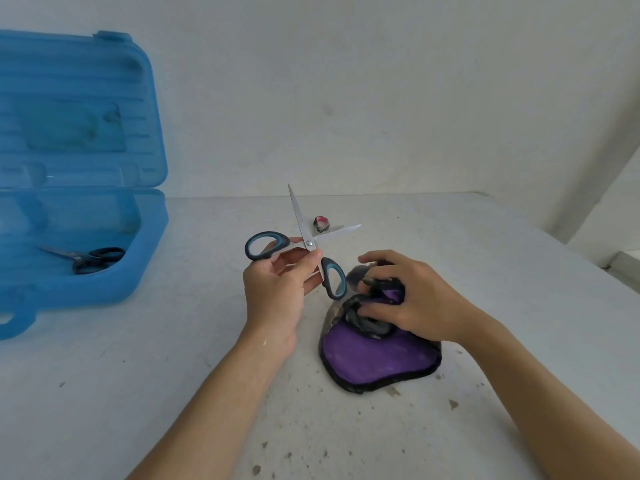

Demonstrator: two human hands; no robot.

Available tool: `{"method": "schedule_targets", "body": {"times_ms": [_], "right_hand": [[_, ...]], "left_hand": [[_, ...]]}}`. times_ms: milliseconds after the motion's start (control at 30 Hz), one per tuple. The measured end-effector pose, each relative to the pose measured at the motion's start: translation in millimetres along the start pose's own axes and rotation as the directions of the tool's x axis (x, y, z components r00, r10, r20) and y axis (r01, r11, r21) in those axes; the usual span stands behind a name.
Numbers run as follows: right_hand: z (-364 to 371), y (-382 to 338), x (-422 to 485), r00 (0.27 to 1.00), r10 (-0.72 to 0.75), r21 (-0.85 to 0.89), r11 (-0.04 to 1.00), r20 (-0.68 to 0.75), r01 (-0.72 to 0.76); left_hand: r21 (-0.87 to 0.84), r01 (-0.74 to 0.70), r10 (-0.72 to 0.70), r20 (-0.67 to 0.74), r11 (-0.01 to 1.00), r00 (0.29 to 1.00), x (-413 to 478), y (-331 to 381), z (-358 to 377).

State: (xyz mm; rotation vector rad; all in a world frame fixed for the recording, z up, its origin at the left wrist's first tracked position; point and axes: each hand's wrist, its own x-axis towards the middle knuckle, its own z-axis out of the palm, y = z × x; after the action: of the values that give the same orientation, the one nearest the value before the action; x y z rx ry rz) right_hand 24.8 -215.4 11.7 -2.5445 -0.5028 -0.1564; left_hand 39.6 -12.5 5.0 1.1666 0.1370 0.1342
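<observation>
Cord-cutting under way at the counter: you are holding the steel scissors with dark grey and teal handles (309, 242) up in your left grip (273, 289). Your fingers and thumb are clasping the handles near the pivot rather than sitting inside the loops. The blades are standing wide apart and pointing away from you.

Your right grip (412, 299) is clenching the twisted dark grey cord (367, 323), which is bunching on top of the purple fabric pouch with black trim (374, 358). The pouch is resting on the pale speckled counter (207, 393), just right of the scissors.

To cut cleanly, you are probably needing to seat thumb and fingers in the loops first. Then lift a single strand clear of the purple cloth and slide the lower blade under that strand alone.

Your own right fingertips are the main hazard, since they are digging into the very tangle the blades are heading for. The lower handle loop is also crowding the pouch's far edge.

A small black-and-pink ring-shaped roll (322, 223) is lying on the counter just behind the blades. An open translucent blue plastic case (104, 289) is standing well apart to the left, with a smaller pair of black-handled scissors (86, 259) lying inside it.
</observation>
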Motion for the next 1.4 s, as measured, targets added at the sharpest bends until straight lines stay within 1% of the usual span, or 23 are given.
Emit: {"method": "schedule_targets", "body": {"times_ms": [133, 200, 267, 333, 400, 433, 500, 533, 567, 633, 667, 700, 733, 800, 867, 1000, 1100, 1133, 1233, 1300, 1333, 1367, 1400], "right_hand": [[-1, 1, 1, 0.989, -0.103, 0.041, 0.993, -0.105, 0.108], [-9, 1, -1, 0.982, -0.109, 0.089, 0.988, -0.154, 0.124], [-16, 2, -4, 0.984, -0.1, 0.117, 0.986, -0.147, 0.118], [-19, 4, -5, 0.986, -0.101, 0.067, 0.992, -0.13, 0.11], [-18, 5, -6, 0.975, -0.147, -0.037, 0.989, -0.169, 0.143], [-18, 5, -5, 0.966, -0.166, -0.046, 0.986, -0.199, 0.16], [-22, 2, -6, 0.963, -0.151, 0.017, 0.987, -0.225, 0.159], [-24, 0, -7, 0.974, -0.127, 0.044, 0.989, -0.188, 0.138], [-27, -2, -9, 0.989, -0.107, 0.04, 0.993, -0.104, 0.112], [-29, -4, -11, 0.992, -0.053, -0.056, 0.997, 0.115, 0.06], [-28, -4, -12, 0.982, -0.018, -0.094, 0.995, 0.189, 0.037], [-27, -4, -12, 0.978, -0.005, -0.093, 0.995, 0.21, 0.025], [-25, -3, -11, 0.982, -0.007, -0.069, 0.997, 0.187, 0.02], [-24, -1, -10, 0.994, -0.037, -0.026, 0.999, 0.099, 0.04], [-25, 0, -10, 0.998, -0.062, -0.049, 0.997, 0.015, 0.063], [-35, -4, -13, 0.983, -0.032, 0.093, 0.994, -0.178, 0.049], [-39, -5, -12, 0.961, 0.065, 0.339, 0.94, -0.267, 0.03], [-38, -5, -11, 0.957, 0.109, 0.419, 0.908, -0.267, 0.014], [-34, -7, -8, 0.938, 0.238, 0.535, 0.842, -0.252, -0.07], [-34, -12, -7, 0.93, 0.348, 0.677, 0.713, -0.119, -0.181], [-32, -13, -6, 0.925, 0.376, 0.704, 0.671, -0.054, -0.232], [-30, -13, -6, 0.926, 0.378, 0.687, 0.68, -0.027, -0.257], [-27, -10, -5, 0.929, 0.365, 0.624, 0.74, -0.057, -0.252]], "left_hand": [[-0.006, -0.004, 0.004, -0.019, 1.0, 1.0, -1, 1, 0], [-0.016, -0.004, 0.004, -0.029, 1.0, 1.0, -1, 3, 0], [-0.035, 0.001, -0.002, -0.028, 0.999, 1.0, -1, 4, 0], [-0.034, 0.007, -0.008, -0.019, 0.999, 1.0, -2, 4, 1], [-0.032, 0.011, -0.011, -0.017, 0.999, 1.0, -2, 4, 1], [-0.034, 0.011, -0.011, -0.02, 0.999, 1.0, -1, 3, 1], [-0.037, 0.013, -0.014, -0.026, 0.999, 1.0, 0, 4, 0], [-0.039, 0.014, -0.016, -0.028, 0.999, 0.999, 0, 5, 0], [-0.043, 0.014, -0.016, -0.03, 0.999, 0.999, 0, 5, -1], [-0.053, 0.014, -0.015, -0.031, 0.999, 0.999, 1, 5, -2], [-0.056, 0.013, -0.015, -0.031, 0.998, 0.999, 2, 5, -2], [-0.058, 0.012, -0.014, -0.031, 0.998, 0.999, 2, 5, -3], [-0.057, 0.013, -0.015, -0.032, 0.998, 0.999, 2, 5, -2], [-0.054, 0.015, -0.016, -0.032, 0.998, 0.999, 2, 4, -2], [-0.05, 0.017, -0.018, -0.034, 0.999, 0.999, 1, 4, -2], [-0.089, 0.019, -0.021, -0.02, 0.996, 1.0, -1, 6, -1], [-0.133, 0.039, -0.04, -0.005, 0.99, 0.999, -1, 9, 0], [-0.147, 0.047, -0.047, -0.001, 0.988, 0.999, -2, 10, 0], [-0.179, 0.066, -0.064, 0.013, 0.982, 0.998, -4, 10, 0], [-0.198, 0.076, -0.073, 0.023, 0.977, 0.997, -5, 11, 1], [-0.207, 0.078, -0.074, 0.029, 0.975, 0.997, -5, 11, 1], [-0.212, 0.078, -0.072, 0.033, 0.974, 0.997, -5, 11, 2], [-0.216, 0.077, -0.072, 0.035, 0.973, 0.997, -6, 11, 3]]}}
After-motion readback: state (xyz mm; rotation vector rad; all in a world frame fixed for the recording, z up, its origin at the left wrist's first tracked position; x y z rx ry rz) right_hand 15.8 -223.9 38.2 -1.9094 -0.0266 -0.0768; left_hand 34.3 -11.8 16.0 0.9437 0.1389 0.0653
